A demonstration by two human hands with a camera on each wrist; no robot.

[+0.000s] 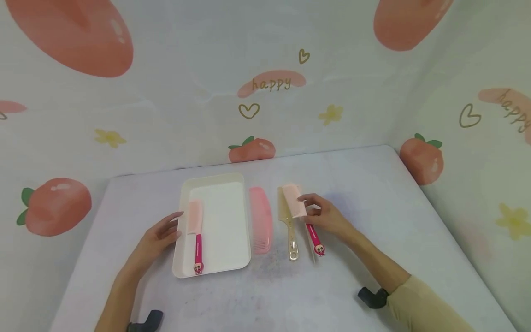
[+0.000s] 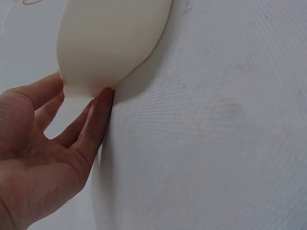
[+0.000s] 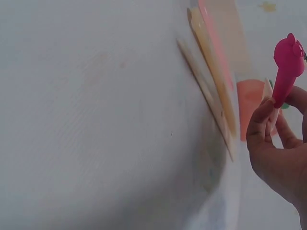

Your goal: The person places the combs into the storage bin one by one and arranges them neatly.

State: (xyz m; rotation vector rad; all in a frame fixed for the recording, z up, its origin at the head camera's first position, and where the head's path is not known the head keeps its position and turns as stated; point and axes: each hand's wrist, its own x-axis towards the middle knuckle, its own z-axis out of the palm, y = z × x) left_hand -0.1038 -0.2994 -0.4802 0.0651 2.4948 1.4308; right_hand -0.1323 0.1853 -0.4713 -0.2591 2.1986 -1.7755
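Note:
My left hand grips the left edge of a white tray, with fingertips at its rim and base in the left wrist view. Inside the tray lies a pale-pink comb with a magenta handle ending in a small character head. My right hand pinches a matching comb; its magenta handle stands clear of the table in the right wrist view. Under and beside it lie a gold comb and a thin pointed beige stick, whose upper part is hidden.
A pink handleless comb lies between the tray and the gold comb. Behind the white table hangs a fruit-patterned cloth, which also covers the right side. Dark curved mounts sit by both wrists.

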